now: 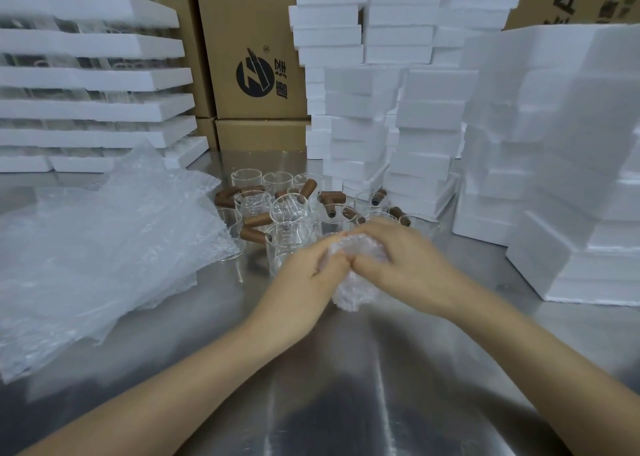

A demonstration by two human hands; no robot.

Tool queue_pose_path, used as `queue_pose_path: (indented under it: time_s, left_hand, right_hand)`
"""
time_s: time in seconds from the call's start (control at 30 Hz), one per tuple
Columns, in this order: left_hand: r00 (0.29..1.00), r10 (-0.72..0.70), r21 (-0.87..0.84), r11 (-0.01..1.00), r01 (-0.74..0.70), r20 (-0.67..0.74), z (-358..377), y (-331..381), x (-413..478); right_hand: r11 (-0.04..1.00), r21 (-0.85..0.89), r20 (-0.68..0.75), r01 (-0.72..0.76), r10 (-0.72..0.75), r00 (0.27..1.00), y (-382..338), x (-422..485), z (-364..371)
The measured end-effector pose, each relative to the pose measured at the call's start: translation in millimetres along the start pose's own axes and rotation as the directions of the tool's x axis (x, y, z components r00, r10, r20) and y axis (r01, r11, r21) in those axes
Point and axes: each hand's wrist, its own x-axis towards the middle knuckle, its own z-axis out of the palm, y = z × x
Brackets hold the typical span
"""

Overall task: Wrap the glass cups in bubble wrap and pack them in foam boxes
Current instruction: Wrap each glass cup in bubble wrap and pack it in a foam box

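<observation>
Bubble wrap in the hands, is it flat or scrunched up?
Scrunched up: left hand and right hand hold the bubble wrap bunched into a lump. Contents: cannot tell.

Hands: left hand [308, 272] and right hand [408, 261] grip a crumpled clear bubble-wrap bundle [353, 296].
Behind: clear glass cups with brown handles [287, 210].

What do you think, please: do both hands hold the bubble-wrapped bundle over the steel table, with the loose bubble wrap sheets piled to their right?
Not quite: the head view shows the loose bubble wrap sheets piled to the left of the hands, not the right. The rest holds: the left hand and right hand both grip the bubble-wrapped bundle over the steel table.
</observation>
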Motion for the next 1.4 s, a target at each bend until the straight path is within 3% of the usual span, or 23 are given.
queue_pose_path:
  time_s: [0.13,0.27,0.37,0.43,0.5,0.6,0.67,0.8,0.93,1.03,1.17,1.33,1.4]
  left_hand:
    - [0.995,0.018,0.068,0.998,-0.012,-0.097,-7.7,-6.9,-2.7]
    - [0.997,0.021,0.281,0.960,0.000,-0.070,-4.5,-3.0,-3.2]
    - [0.945,0.301,0.525,0.829,-0.192,-0.130,-7.0,7.3,-2.3]
    - [0.897,0.441,0.565,0.736,-0.373,0.018,-6.7,10.6,-3.3]
    - [0.897,0.398,0.601,0.675,-0.428,0.191,-5.8,10.8,-3.8]
    - [0.900,0.313,0.599,0.672,-0.436,0.305,-4.1,7.5,-0.3]
    - [0.877,0.331,0.613,0.627,-0.481,0.349,-4.4,9.8,1.1]
    - [0.854,0.306,0.755,0.404,-0.517,0.422,-4.8,16.5,6.5]
    - [0.883,0.281,0.771,0.433,-0.467,0.377,1.9,14.4,9.5]
    - [0.872,0.384,0.787,0.414,-0.457,0.304,4.5,4.3,7.8]
    - [0.818,0.499,0.720,0.451,-0.528,0.287,8.6,-4.2,14.7]
    - [0.848,0.416,0.743,0.441,-0.503,0.327,6.3,-2.6,20.4]
    - [0.825,0.463,0.743,0.415,-0.526,0.325,6.2,-2.6,23.5]
  right_hand:
    - [0.992,0.120,0.217,-0.030,0.003,0.976,-1.1,-2.6,1.4]
    - [0.981,0.151,0.172,-0.123,0.096,0.980,6.6,-0.1,9.5]
    - [0.936,0.255,0.091,-0.244,0.228,0.969,12.8,4.7,11.4]
    - [0.911,0.277,0.080,-0.305,0.295,0.952,18.0,5.9,11.2]
    - [0.912,0.267,0.082,-0.313,0.302,0.950,20.1,6.6,9.0]
    - [0.930,0.252,0.081,-0.267,0.255,0.964,20.9,7.2,7.9]
    - [0.961,0.194,0.029,-0.199,0.197,0.980,21.7,6.9,8.1]
    - [0.993,-0.098,-0.199,-0.059,0.039,0.979,22.5,7.3,5.9]
    - [0.998,-0.057,-0.435,-0.036,0.008,0.900,22.0,12.7,-7.7]
    - [1.000,-0.003,-0.582,0.007,-0.007,0.813,24.9,32.5,-31.9]
    - [0.957,-0.281,-0.552,-0.068,-0.103,0.828,38.8,87.7,-78.5]
    - [0.821,-0.498,-0.386,-0.278,0.077,0.919,57.7,145.8,-117.6]
    - [0.754,-0.562,-0.340,-0.340,0.164,0.926,61.0,154.8,-118.8]
